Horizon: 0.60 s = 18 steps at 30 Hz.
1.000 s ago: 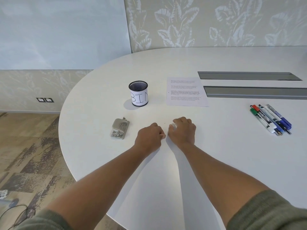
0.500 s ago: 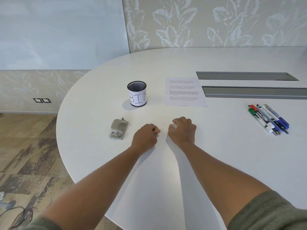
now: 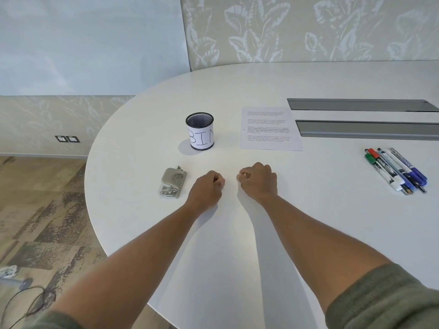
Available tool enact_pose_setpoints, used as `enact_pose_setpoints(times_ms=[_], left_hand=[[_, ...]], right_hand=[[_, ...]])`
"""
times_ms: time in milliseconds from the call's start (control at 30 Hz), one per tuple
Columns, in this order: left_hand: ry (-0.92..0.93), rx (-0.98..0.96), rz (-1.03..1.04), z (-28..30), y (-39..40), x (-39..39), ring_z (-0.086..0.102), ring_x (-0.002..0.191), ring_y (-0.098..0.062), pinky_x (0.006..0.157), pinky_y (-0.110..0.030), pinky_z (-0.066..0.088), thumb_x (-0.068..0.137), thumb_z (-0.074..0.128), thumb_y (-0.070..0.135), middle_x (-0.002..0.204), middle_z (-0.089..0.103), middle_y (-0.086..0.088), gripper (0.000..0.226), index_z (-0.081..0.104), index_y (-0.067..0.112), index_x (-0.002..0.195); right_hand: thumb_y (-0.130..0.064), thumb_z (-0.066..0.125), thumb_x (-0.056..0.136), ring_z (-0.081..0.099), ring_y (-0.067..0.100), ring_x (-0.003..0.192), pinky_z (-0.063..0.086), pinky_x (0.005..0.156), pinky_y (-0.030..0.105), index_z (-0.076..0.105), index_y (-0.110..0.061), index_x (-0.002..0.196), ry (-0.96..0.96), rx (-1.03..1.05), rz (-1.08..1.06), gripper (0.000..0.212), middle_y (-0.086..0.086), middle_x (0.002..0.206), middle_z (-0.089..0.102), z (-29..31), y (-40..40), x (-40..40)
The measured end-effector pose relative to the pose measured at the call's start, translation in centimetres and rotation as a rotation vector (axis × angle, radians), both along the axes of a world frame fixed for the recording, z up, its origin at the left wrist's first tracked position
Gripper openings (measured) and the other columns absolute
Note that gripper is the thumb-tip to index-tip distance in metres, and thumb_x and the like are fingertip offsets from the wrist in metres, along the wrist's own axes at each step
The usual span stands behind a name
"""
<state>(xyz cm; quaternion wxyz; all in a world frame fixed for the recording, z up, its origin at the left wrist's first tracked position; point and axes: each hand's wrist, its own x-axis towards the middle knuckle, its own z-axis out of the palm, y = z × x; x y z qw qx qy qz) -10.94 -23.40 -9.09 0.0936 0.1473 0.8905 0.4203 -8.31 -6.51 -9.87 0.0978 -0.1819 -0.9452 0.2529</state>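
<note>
Lying just beside left hand: hole punch | right hand apart

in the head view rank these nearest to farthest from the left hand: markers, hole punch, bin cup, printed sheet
From the left hand:
1. hole punch, just left of it
2. bin cup, straight beyond it
3. printed sheet, back right
4. markers, far right
</note>
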Motion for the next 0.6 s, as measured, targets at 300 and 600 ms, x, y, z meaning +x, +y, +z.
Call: enact_pose_setpoints(times_ms=[300, 600], left_hand=[[-0.034, 0.037, 0.007, -0.2, 0.0, -0.4, 0.063, 0.073, -0.007, 0.07, -0.031, 0.049, 0.09, 0.055, 0.017, 0.08, 0.069, 0.012, 0.01, 0.057, 0.023, 0.083], [0.085, -0.079, -0.22, 0.6, -0.6, 0.1, 0.06, 0.063, 0.006, 0.072, -0.02, 0.051, 0.087, 0.061, 0.027, 0.087, 0.074, 0.023, 0.016, 0.076, 0.034, 0.089]], right_hand=[[-0.02, 0.062, 0.078, 0.065, 0.02, 0.089, 0.046, 0.064, 0.024, 0.074, -0.02, 0.087, -0.22, 0.02, -0.023, 0.015, -0.003, 0.092, 0.069, 3.2, -0.7, -2.0], [-0.008, 0.05, 0.079, 0.054, 0.025, 0.073, 0.036, 0.053, 0.024, 0.048, -0.013, 0.066, -0.346, -0.002, 0.066, 0.014, 0.001, 0.071, 0.052, 3.4, -0.8, -2.9]])
